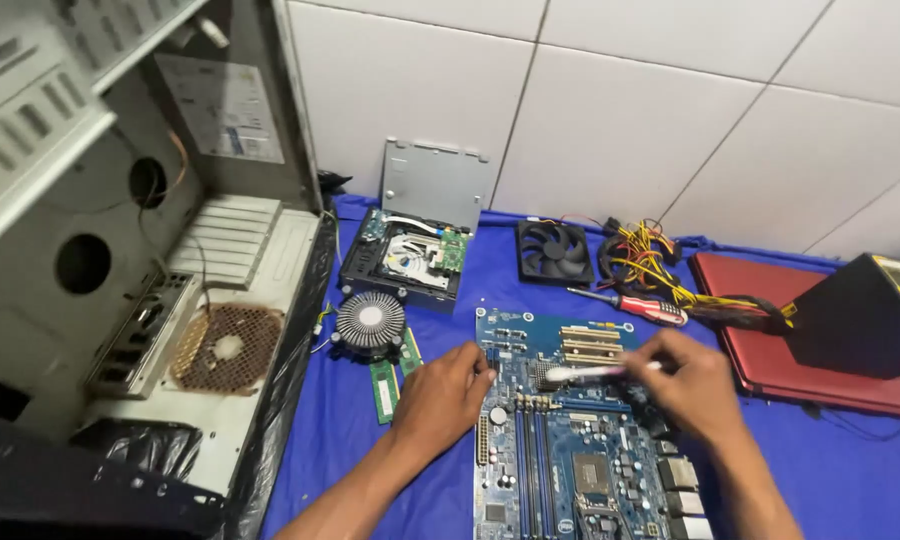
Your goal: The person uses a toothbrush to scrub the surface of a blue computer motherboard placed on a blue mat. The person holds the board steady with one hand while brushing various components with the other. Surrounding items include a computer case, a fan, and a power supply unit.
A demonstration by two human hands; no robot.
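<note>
A blue computer motherboard (570, 450) lies flat on a blue cloth. My left hand (445, 395) rests on the board's left edge, fingers curled against it. My right hand (692, 385) grips a small brush with a light handle (580, 373), held level over the upper middle of the board, its bristle end pointing left towards my left hand's fingertips. The lower right part of the board is partly hidden by my right forearm.
An open grey computer case (150, 300) stands at left. On the blue cloth (840, 470) behind the board lie a round heatsink cooler (370, 322), memory sticks (385, 388), an opened optical drive (410, 255), a black fan (553, 250), a red-handled screwdriver (640, 306), a power supply (870, 315) with cables, and a red laptop (770, 350).
</note>
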